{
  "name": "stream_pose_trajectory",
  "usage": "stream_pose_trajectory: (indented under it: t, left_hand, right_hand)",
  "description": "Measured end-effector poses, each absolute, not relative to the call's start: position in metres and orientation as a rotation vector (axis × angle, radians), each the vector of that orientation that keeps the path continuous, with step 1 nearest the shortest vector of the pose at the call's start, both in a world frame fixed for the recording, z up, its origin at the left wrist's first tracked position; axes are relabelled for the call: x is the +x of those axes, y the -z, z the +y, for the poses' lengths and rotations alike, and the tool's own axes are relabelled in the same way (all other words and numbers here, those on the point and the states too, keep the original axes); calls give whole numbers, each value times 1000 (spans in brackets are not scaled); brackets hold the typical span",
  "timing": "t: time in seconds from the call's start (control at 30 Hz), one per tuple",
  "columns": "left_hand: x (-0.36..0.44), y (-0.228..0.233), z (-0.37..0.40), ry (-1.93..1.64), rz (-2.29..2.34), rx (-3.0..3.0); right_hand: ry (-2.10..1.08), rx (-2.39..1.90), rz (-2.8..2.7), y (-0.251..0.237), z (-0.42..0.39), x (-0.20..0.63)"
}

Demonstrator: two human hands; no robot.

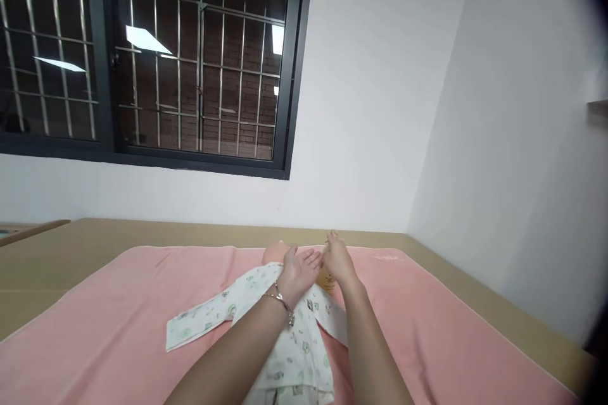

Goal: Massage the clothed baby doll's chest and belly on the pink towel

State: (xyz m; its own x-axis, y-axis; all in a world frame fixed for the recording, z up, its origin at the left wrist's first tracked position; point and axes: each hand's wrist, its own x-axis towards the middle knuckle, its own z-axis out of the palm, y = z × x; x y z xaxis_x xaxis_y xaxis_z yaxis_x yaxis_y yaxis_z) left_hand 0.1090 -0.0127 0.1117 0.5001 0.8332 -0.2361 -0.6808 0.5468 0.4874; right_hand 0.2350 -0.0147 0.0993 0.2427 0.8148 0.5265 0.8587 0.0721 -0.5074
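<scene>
While both hands hover over a doll (274, 252) in a printed baby garment (285, 342), the pink towel (118, 323) lies flat beneath.
Left hand (299, 272) is spread, palm up, bracelet (282, 304) at the wrist; right hand (337, 259) holds a small amber bottle (326, 280) just beside it, grip partly hidden; the doll lies on its back mid-towel, below a barred window (190, 63).

Yellowish bottle (327, 280) mostly hidden behind right hand (338, 259); doll's head (274, 252) behind left hand (298, 273).

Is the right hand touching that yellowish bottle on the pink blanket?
Touching, it seems. In the head view the right hand wraps over the top of the bottle, with no gap showing. The left hand is open, palm up, beside it.
</scene>
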Motion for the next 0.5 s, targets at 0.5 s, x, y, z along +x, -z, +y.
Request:
stream_pose_trajectory:
  t: [0.5]
  left_hand:
    - [117,-99,-4,-779,548,311]
  right_hand:
    - [247,-1950,-1735,-84,-16,236]
